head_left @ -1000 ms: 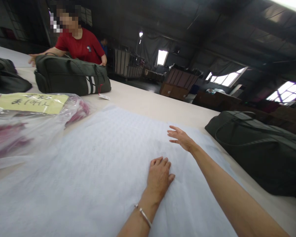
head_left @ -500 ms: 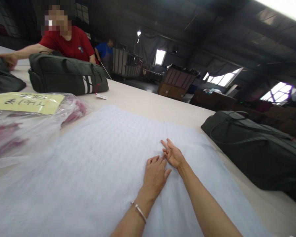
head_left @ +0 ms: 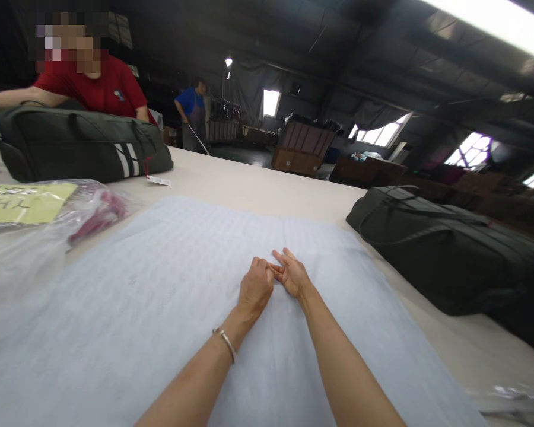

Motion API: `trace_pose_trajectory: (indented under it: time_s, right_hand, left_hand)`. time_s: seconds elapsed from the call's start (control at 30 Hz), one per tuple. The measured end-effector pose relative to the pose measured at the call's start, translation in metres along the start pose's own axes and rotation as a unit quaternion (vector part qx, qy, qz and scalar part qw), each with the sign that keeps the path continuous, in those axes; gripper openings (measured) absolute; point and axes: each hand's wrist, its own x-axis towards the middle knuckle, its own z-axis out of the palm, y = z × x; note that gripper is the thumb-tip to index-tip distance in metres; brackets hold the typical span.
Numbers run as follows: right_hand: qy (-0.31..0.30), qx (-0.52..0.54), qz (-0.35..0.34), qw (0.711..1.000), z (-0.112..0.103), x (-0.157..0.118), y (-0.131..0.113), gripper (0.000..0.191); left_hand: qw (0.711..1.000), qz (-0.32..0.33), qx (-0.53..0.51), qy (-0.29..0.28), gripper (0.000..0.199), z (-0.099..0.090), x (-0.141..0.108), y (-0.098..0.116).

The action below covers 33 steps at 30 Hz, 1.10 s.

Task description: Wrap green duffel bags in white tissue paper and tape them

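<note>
A large pale blue-white cloth lies spread flat in front of me, with a faint textured pattern. Over its middle, my left hand, below a silver bracelet, is closed with its fingers curled in. My right hand meets it at the fingertips; some of its fingers pinch together while two others point forward. Whatever is between the fingertips is too small or hidden to make out. A crease runs down the cloth from beneath the hands.
Dark green duffel bags stand at the left and right of the pale table. A clear plastic bag with pink contents and a yellow label lies at left. A person in red leans behind the table; another in blue stands farther back.
My left hand has gone from lying spread on the cloth to curled fingers against my right fingertips. The view has swung right, so everything sits farther left.
</note>
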Motion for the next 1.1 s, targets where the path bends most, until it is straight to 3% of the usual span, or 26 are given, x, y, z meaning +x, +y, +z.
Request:
trace_pose_trajectory:
  time_s: [0.13,0.3,0.5,0.87,1.1]
  right_hand:
    - [0.003,-0.015,-0.004,1.000,0.000,0.001,0.002,0.081]
    - [0.006,-0.022,-0.014,1.000,0.004,0.000,0.003,0.078]
    - [0.000,-0.036,-0.026,0.999,0.007,-0.005,0.002,0.076]
    - [-0.013,-0.048,-0.050,0.998,0.002,0.001,0.008,0.077]
    - [-0.001,-0.062,-0.048,0.997,0.002,0.005,0.011,0.076]
  left_hand:
    - [1.000,-0.017,0.014,-0.015,0.047,0.001,0.017,-0.002]
    - [0.994,0.023,0.063,-0.081,0.035,-0.011,0.034,-0.003]
    - [0.984,0.066,0.108,-0.128,0.036,-0.015,0.040,-0.009]
    - [0.979,0.106,0.115,-0.128,0.047,-0.019,0.039,-0.014]
    - [0.976,0.115,0.122,-0.138,0.043,-0.015,0.040,-0.013]
